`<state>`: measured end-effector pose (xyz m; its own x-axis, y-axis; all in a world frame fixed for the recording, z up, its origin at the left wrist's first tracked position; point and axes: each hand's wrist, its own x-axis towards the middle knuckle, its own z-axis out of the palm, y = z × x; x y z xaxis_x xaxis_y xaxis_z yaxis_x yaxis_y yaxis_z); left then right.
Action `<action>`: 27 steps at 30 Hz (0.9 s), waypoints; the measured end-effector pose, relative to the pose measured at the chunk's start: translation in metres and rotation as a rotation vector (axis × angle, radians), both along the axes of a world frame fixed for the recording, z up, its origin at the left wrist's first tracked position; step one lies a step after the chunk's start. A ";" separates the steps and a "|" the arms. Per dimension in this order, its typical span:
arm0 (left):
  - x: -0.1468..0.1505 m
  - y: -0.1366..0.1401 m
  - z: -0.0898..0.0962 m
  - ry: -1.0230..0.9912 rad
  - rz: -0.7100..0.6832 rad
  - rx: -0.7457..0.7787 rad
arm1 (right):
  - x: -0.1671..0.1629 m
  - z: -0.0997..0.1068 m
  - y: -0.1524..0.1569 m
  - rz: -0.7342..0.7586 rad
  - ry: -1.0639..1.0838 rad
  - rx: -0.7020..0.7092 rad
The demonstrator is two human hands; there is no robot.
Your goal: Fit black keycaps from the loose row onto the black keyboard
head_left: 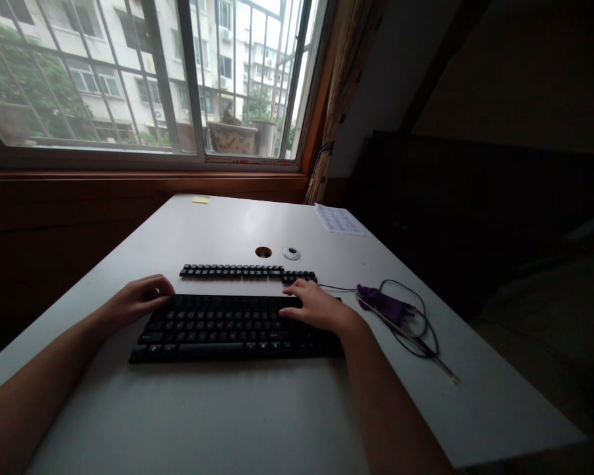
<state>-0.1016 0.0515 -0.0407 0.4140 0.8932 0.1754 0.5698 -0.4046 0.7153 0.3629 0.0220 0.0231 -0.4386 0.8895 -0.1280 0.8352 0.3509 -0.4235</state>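
A black keyboard [212, 333] lies flat on the white desk in front of me. Its lower rows carry keycaps, while the far strip looks dark and seems bare of them. Beyond it, black keycaps [232, 270] stand lined up in two rows, with a shorter group at the right end. My left hand [141, 297] is curled at the keyboard's far left corner, thumb and fingers closed on the edge. Over the keyboard's right part reaches my right hand [314, 305], thumb and fingers apart, fingertips close to the right-hand keycaps. Its palm hides part of the keyboard.
A purple cloth [383, 305], a coiled black cable [428, 323] and a thin stick-like tool [448, 373] lie at the right. Farther back are a round desk hole [263, 252], its white cover [292, 253], printed paper [340, 220] and yellow sticky notes [200, 199].
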 end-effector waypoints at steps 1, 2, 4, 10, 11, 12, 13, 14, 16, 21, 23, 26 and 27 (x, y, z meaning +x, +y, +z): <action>-0.001 0.001 -0.001 -0.002 0.000 0.005 | 0.001 -0.001 0.001 -0.003 0.000 -0.022; -0.001 0.001 -0.002 -0.003 -0.001 0.008 | 0.002 -0.002 0.002 -0.005 0.005 -0.042; -0.003 0.002 -0.004 -0.002 -0.002 0.005 | 0.002 -0.004 0.004 -0.005 0.020 -0.067; -0.006 0.002 -0.006 0.005 0.023 -0.014 | -0.003 -0.012 0.009 0.015 0.055 -0.071; -0.006 0.002 -0.006 0.001 0.028 -0.012 | -0.003 -0.013 0.010 0.020 0.060 -0.067; -0.006 0.002 -0.006 -0.002 0.030 -0.011 | -0.004 -0.015 0.010 0.023 0.064 -0.065; -0.006 0.002 -0.006 -0.005 0.030 -0.011 | -0.005 -0.017 0.011 0.024 0.067 -0.064; -0.006 0.002 -0.006 -0.006 0.029 -0.011 | -0.005 -0.018 0.011 0.024 0.069 -0.065; -0.006 0.001 -0.006 -0.006 0.023 -0.006 | -0.006 -0.020 0.012 0.020 0.063 -0.061; -0.006 0.003 -0.007 0.003 0.032 0.021 | -0.008 -0.021 0.013 0.012 0.029 -0.050; -0.007 0.004 -0.008 0.009 0.023 0.025 | -0.008 -0.020 0.012 0.024 0.020 -0.053; -0.009 0.006 -0.009 0.017 0.010 0.033 | -0.007 -0.017 0.010 0.040 0.019 -0.063; -0.010 0.006 -0.010 0.018 0.008 0.035 | -0.006 -0.017 0.009 0.043 0.026 -0.067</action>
